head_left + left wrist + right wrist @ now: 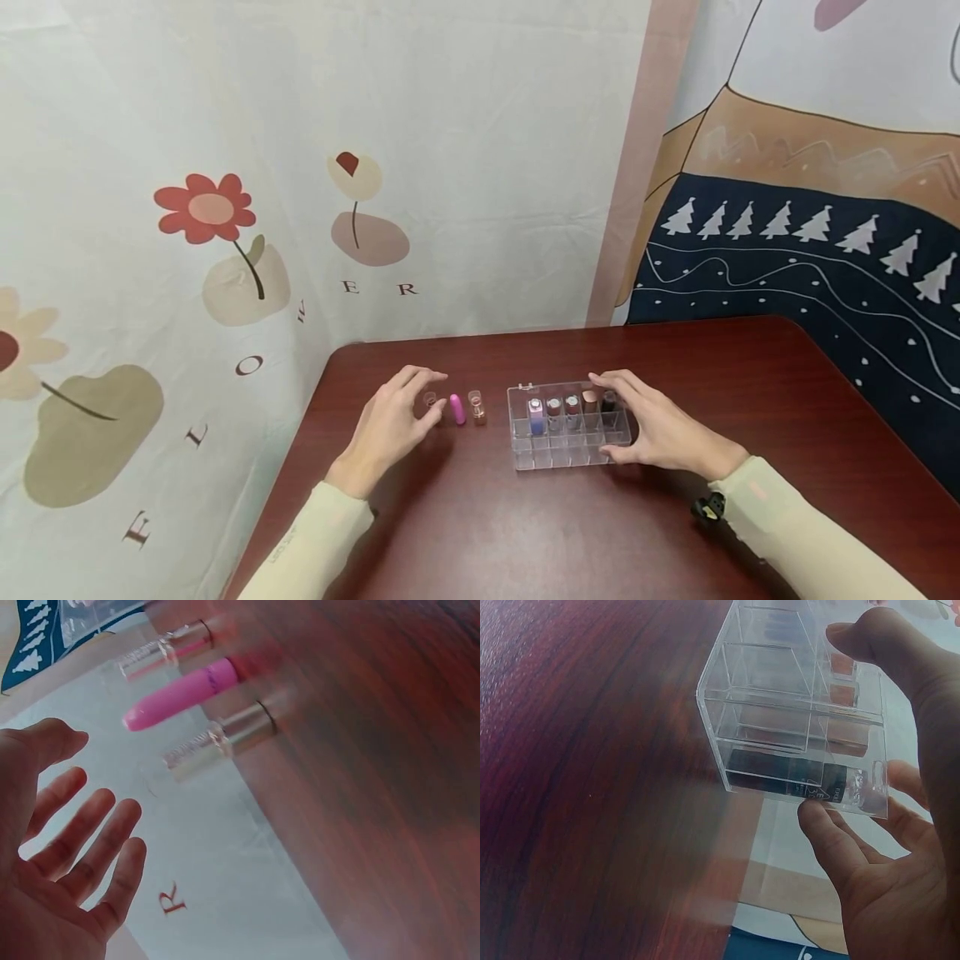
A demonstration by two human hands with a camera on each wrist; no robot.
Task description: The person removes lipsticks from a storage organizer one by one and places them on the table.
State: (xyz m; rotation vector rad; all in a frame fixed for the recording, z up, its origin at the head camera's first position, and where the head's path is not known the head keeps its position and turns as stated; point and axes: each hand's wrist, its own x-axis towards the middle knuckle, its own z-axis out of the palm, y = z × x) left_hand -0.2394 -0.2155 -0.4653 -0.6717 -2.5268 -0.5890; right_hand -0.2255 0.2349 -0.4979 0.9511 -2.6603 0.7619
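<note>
On the table, a clear plastic lipstick organizer (534,459) holds several tubes in its back row, among them a lilac tube (536,418), a tan-topped one (590,402) and a black tube (769,772) at the right end. My right hand (660,429) grips the organizer's right end, thumb at the front and fingers at the back and side. Left of it stand a pink lipstick tube (180,696) and two clear-and-gold lipstick tubes, one (166,651) on each side. My left hand (386,425) hovers beside the leftmost tube, fingers spread and holding nothing.
The dark reddish-brown table (480,525) has its back edge against a pale curtain (480,167) printed with flowers and letters. On the right hangs a dark blue cloth (750,275) with white trees. A small black device (708,506) sits at the right cuff.
</note>
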